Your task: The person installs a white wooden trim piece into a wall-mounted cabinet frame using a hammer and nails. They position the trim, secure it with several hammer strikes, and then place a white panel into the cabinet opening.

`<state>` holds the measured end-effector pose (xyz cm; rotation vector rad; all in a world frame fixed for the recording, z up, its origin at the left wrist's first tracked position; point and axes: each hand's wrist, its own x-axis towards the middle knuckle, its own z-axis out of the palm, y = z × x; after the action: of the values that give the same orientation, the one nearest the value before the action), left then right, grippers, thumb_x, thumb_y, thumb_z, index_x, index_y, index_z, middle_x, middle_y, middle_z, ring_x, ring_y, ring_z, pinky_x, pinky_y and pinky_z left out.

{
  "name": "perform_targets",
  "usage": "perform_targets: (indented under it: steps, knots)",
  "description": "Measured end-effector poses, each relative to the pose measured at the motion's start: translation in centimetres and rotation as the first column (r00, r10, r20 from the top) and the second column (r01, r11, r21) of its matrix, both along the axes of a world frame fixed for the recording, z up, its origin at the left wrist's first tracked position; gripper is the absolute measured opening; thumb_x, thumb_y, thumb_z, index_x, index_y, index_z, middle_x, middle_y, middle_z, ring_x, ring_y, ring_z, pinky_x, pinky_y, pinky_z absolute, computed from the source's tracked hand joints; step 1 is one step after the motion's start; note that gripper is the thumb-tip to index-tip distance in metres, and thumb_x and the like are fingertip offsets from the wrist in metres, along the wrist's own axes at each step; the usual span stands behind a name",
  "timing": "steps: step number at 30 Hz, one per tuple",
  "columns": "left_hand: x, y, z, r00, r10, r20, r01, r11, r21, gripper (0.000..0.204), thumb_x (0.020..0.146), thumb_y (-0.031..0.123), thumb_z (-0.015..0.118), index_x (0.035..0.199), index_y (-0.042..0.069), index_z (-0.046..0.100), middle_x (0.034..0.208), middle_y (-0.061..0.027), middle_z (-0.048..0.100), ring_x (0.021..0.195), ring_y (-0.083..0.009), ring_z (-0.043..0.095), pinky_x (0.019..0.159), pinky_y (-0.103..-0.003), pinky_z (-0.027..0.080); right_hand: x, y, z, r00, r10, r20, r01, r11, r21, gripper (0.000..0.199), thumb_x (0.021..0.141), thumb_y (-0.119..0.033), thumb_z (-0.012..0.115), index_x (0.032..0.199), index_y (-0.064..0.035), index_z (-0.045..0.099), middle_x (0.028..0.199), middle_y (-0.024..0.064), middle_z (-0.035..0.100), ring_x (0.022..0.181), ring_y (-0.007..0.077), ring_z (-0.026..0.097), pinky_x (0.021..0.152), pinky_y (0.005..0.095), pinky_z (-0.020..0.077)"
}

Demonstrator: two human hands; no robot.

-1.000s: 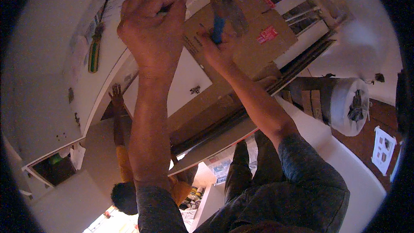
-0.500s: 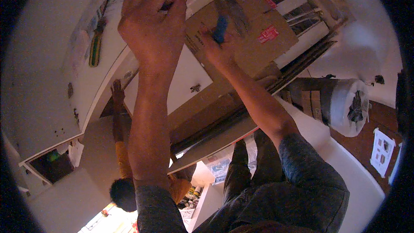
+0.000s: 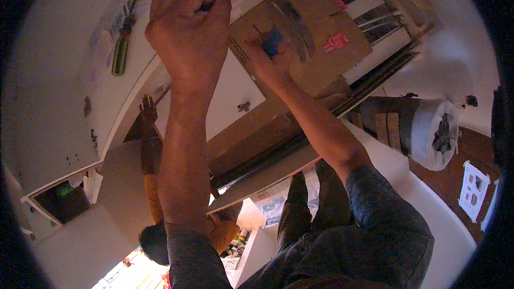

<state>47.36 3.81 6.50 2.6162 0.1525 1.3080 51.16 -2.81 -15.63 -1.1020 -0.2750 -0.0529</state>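
My left hand (image 3: 187, 32) is raised high at the upper left of centre. Its fingers are curled into a fist, thumb pressed to the forefinger; whatever they may hold is hidden. To its right, my right hand (image 3: 273, 61) closes round a blue thing (image 3: 273, 40), blurred and partly covered by the fingers. Beside that hand a long grey-brown shape (image 3: 292, 16) with a knobbed end lies across the view, too smeared to name. Behind it is a brown cardboard box (image 3: 342, 27) with red labels. A green-and-yellow-handled screwdriver (image 3: 120, 53) lies on the white surface at the left.
A co-worker in a yellow sleeve (image 3: 151, 198) reaches up, one hand (image 3: 148, 111) at the white panel's edge. A white board (image 3: 227, 99) lies by the box. At the right are a large wrapped roll (image 3: 436, 134) and a pinned sheet (image 3: 473, 190). Below stands an open bin (image 3: 251, 243) of small items.
The blue thing and my right hand have shifted slightly, with the blue thing turned. The co-worker's hand has spread its fingers a little. My left hand is almost still.
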Motion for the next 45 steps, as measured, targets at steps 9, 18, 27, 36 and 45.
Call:
perform_targets:
  steps: [9, 18, 27, 36, 45]
  knots:
    - [0.3, 0.1, -0.2, 1.0, -0.019, 0.021, 0.02, 0.999, -0.029, 0.009, 0.073, 0.013, 0.084, 0.081, 0.013, 0.08, 0.074, -0.0051, 0.068, 0.075, -0.0255, 0.064, 0.068, -0.038, 0.053, 0.3, -1.2, 1.5, 0.997, -0.014, 0.071, 0.019, 0.997, -0.075, 0.029, 0.095, -0.014, 0.076, 0.071, -0.0091, 0.061, 0.066, -0.0072, 0.058, 0.063, 0.0039, 0.05, 0.055, 0.0263, 0.0392]
    - [-1.3, 0.3, 0.3, 0.999, 0.038, -0.005, -0.038, 0.999, 0.009, 0.008, 0.074, 0.013, 0.083, 0.082, 0.012, 0.08, 0.074, -0.0065, 0.067, 0.074, -0.0252, 0.063, 0.068, -0.038, 0.052, -1.3, -1.7, -0.3, 0.995, 0.014, -0.094, -0.032, 0.98, -0.198, 0.027, 0.095, -0.018, 0.078, 0.075, -0.0108, 0.06, 0.07, -0.009, 0.055, 0.064, 0.0025, 0.046, 0.053, 0.0251, 0.0354]
    - [-1.4, 0.9, 0.1, 1.0, 0.01, -0.003, -0.01, 1.0, 0.006, 0.009, 0.074, 0.012, 0.083, 0.082, 0.012, 0.08, 0.075, -0.0058, 0.068, 0.076, -0.0253, 0.063, 0.069, -0.038, 0.052, -0.6, 0.0, 1.5, 0.997, 0.083, 0.01, -0.081, 0.992, -0.093, 0.017, 0.094, -0.012, 0.076, 0.082, -0.0102, 0.064, 0.073, -0.0094, 0.057, 0.067, 0.0012, 0.05, 0.055, 0.0237, 0.0394]
    - [-1.9, 1.4, 0.0, 1.0, -0.009, 0.005, 0.009, 1.0, 0.024, 0.009, 0.074, 0.012, 0.084, 0.082, 0.013, 0.08, 0.075, -0.0055, 0.07, 0.075, -0.0242, 0.064, 0.07, -0.037, 0.053, -0.5, 0.1, -1.5, 0.993, -0.042, 0.107, 0.054, 0.992, -0.113, 0.015, 0.094, -0.01, 0.076, 0.082, -0.008, 0.066, 0.076, -0.007, 0.064, 0.071, 0.0021, 0.056, 0.058, 0.025, 0.0439]
    - [-3.3, 2.0, 0.2, 1.0, 0.022, 0.002, -0.022, 0.998, 0.052, 0.011, 0.073, 0.008, 0.085, 0.082, 0.012, 0.08, 0.074, -0.0052, 0.069, 0.071, -0.0221, 0.063, 0.066, -0.035, 0.05, -1.8, 1.6, -1.5, 0.927, 0.23, -0.297, -0.238, 0.971, 0.009, 0.012, 0.096, -0.01, 0.075, 0.088, -0.0085, 0.066, 0.08, -0.0066, 0.065, 0.074, 0.0015, 0.056, 0.062, 0.0223, 0.0434]
